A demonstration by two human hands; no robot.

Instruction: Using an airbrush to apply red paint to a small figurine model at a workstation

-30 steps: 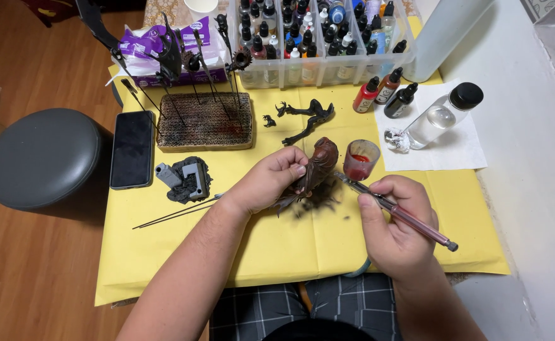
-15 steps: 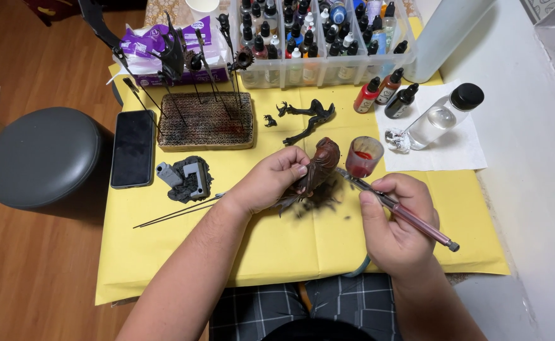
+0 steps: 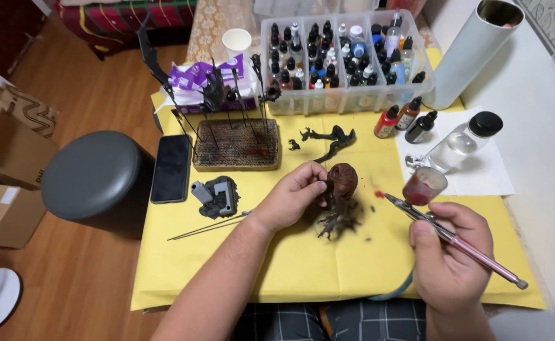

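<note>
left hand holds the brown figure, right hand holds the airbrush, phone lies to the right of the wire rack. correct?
Not quite. The head view shows the black phone lying to the left of the wire rack, not the right. The rest holds: the left hand holds the brown figure, and the right hand holds the airbrush.

L hand (image 3: pixel 293 197) grips brown figure (image 3: pixel 340 187) — R hand (image 3: pixel 449 259) holds airbrush (image 3: pixel 445 236)

A clear bin of paint bottles (image 3: pixel 344 60) sits far on the yellow-covered desk (image 3: pixel 227 265); a black phone (image 3: pixel 171 168) lies left, beside a dark round stool (image 3: pixel 94 180)
</note>
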